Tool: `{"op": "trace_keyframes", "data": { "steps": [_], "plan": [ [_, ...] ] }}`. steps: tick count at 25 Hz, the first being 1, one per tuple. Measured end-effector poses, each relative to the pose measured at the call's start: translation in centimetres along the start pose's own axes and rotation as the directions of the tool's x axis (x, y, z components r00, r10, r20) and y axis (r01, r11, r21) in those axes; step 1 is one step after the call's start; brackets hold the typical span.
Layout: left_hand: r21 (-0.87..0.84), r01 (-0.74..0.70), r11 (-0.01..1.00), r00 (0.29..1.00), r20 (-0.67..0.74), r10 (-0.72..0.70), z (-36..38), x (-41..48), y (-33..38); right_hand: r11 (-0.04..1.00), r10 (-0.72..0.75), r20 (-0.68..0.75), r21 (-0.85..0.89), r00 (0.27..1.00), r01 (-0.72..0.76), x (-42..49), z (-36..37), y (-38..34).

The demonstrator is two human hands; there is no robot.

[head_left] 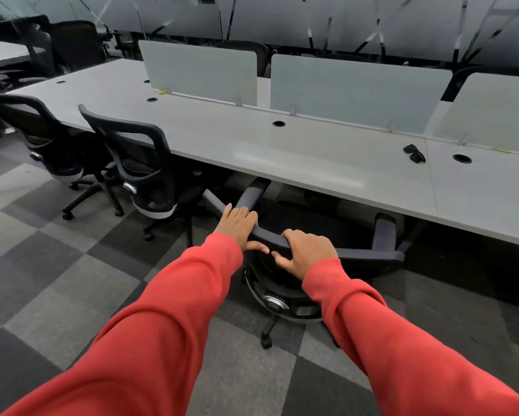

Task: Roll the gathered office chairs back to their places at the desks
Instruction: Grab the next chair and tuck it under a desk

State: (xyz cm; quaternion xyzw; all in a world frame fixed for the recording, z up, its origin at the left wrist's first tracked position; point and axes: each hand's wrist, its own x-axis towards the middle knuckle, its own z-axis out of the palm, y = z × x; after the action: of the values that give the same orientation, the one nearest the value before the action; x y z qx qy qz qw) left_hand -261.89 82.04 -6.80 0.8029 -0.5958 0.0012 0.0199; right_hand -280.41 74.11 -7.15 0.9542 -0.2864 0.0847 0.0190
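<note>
Two hands clasp one rail: the left hand (238,225) and right hand (307,253) each curl their fingers over the top of the held chair (369,255), thumbs on the near side, close together. This chair is black, with two padded armrests pointing to twelve o'clock and reaching the near edge of the long white desk (312,157); its castor base stands on checked grey carpet (57,280). At ten o'clock, two more chairs (138,163) stand at the same desk, mesh-backed and black. Three frosted divider panels (357,91) stand along the desk. At two o'clock lies one pair of sunglasses (414,153).
</note>
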Motion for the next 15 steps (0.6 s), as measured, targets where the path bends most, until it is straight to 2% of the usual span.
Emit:
{"op": "trace_keyframes", "data": {
  "steps": [9,12,15],
  "plan": [
    [0.127,-0.167,0.978,0.984,-0.039,0.173,0.0,6.1,-3.1,0.992,0.115,-0.022,-0.056,0.993,-0.116,4.9,0.4,1.0],
    [0.142,-0.23,0.963,0.969,-0.054,0.24,0.0,8.5,-4.4,0.983,0.166,-0.092,-0.061,0.982,-0.172,7.0,0.8,1.3],
    [0.13,-0.229,0.965,0.969,-0.06,0.239,0.2,10.7,-5.0,0.976,0.149,-0.178,-0.131,0.973,-0.174,9.3,1.9,2.4]
  ]
}}
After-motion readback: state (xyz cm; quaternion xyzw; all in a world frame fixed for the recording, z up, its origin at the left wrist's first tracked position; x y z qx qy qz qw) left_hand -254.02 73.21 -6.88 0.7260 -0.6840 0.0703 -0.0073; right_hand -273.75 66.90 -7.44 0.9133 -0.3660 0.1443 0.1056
